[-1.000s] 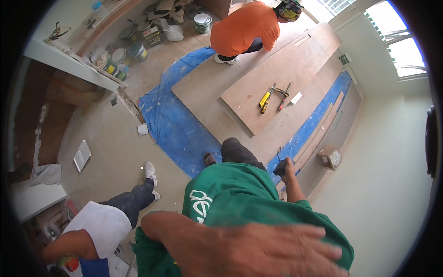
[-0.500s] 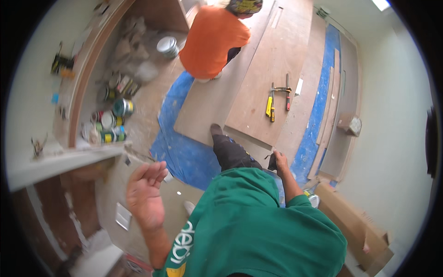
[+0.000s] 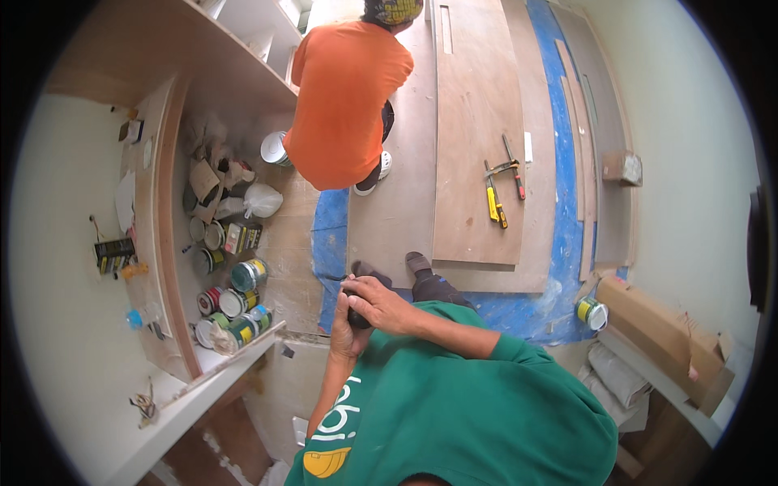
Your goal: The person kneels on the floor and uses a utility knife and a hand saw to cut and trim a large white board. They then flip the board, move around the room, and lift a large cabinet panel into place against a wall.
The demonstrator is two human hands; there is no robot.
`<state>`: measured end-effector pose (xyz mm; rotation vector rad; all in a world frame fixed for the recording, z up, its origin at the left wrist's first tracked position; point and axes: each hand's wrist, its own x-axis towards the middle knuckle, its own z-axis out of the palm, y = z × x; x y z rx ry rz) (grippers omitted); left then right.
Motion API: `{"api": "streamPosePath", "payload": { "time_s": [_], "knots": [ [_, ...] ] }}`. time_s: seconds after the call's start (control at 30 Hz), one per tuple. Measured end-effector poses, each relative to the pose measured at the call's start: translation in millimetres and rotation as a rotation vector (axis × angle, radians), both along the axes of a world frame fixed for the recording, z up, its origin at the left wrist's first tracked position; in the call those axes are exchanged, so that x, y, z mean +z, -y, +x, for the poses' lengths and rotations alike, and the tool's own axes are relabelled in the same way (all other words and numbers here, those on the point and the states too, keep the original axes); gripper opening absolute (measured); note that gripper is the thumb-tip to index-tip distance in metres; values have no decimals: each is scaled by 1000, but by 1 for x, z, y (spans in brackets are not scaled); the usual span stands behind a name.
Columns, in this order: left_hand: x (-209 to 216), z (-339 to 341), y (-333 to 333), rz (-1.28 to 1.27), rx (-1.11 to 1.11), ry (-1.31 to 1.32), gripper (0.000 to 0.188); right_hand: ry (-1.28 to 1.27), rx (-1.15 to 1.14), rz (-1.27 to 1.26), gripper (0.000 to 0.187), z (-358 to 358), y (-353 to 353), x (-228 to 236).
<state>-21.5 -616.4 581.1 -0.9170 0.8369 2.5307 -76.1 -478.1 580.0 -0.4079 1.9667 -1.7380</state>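
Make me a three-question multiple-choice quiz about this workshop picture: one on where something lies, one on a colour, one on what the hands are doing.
1. Where do the yellow-handled tools lie?
A. on the long wooden board
B. on the shelf with the paint cans
C. in the cardboard box

2. What colour is the co-worker's shirt?
A. green
B. orange
C. white

3. What are the person's left hand and right hand doing?
A. hanging apart, both empty
B. together around a small dark object
C. resting flat on the floor

Answers: 1 A, the tools rest on the wooden board. 2 B, the crouching person wears orange. 3 B, both hands close on the dark object.
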Motion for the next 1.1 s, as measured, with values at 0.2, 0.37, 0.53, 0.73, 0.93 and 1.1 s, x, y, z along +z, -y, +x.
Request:
{"api": "streamPosePath", "payload": {
  "time_s": [0.2,0.37,0.53,0.73,0.93,1.1],
  "knots": [
    [19,-47,101,72,-224,47,57,395,141,-32,55,-72,31,36],
    [-16,-83,164,-413,-516,105,54,361,-387,300,54,-97,17,-23],
    [-48,-100,220,-843,-584,61,50,325,-523,538,51,-109,-15,-61],
    [-62,-164,256,-985,-769,158,40,371,-651,443,45,-150,-26,-84],
    [-128,-247,306,-1309,-953,29,38,503,-767,439,44,-251,-67,-135],
    [-114,-339,308,-1305,-1092,167,37,451,-871,370,37,-390,-113,-133]
  ]
}}
